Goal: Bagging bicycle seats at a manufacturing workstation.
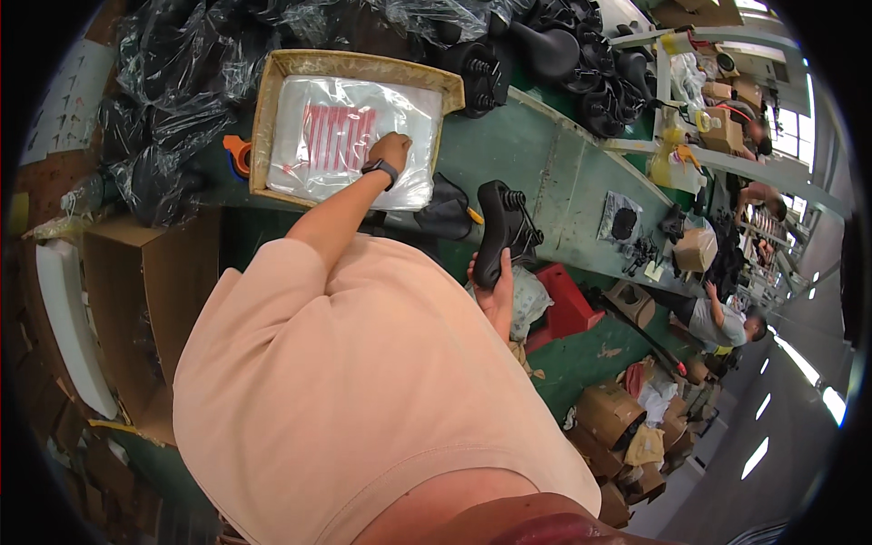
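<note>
A black bicycle saddle (495, 227) with springs underneath is gripped near its lower end by my right hand (495, 289), held upright beside the bench edge. My left hand (389, 153), with a dark watch on its wrist, has its fingers curled down on the top clear plastic bag (413, 118), pinching at its surface. These flat bags lie stacked in a shallow yellowish-brown tray (263, 136), and red printing shows through on the top one. A dark saddle-like piece (445, 204) lies just below the tray, partly hidden.
Several black saddles (549, 50) are heaped at the back of the green bench (563, 173). Film-wrapped black goods (182, 82) stand at the left above an open cardboard box (136, 309). An orange tape dispenser (238, 153) sits by the tray. A red bin (565, 304) is right; a co-worker (718, 318) stands farther off.
</note>
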{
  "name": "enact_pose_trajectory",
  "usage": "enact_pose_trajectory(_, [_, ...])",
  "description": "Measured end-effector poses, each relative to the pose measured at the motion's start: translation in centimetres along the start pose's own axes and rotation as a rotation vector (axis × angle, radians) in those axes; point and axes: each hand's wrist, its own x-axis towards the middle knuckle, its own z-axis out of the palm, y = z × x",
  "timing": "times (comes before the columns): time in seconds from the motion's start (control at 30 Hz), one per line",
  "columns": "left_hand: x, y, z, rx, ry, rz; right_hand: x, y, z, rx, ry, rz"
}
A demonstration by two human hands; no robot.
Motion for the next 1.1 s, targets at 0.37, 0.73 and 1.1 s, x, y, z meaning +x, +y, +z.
enact_pose_trajectory(0.37, [-9.8,3.4,-15.9,0.056,0.072,0.443,1.9,2.7,17.3,-0.249,-0.641,-0.050])
enact_pose_trajectory(0.73, [-20.6,-1.1,-31.2,-1.551,0.132,-0.098,4.8,8.4,25.2,-0.140,-0.679,0.592])
enact_pose_trajectory(1.1, [-18.9,-1.0,-35.2,-1.199,0.437,-0.153,-3.1,6.0,28.4,-0.944,-0.877,-0.580])
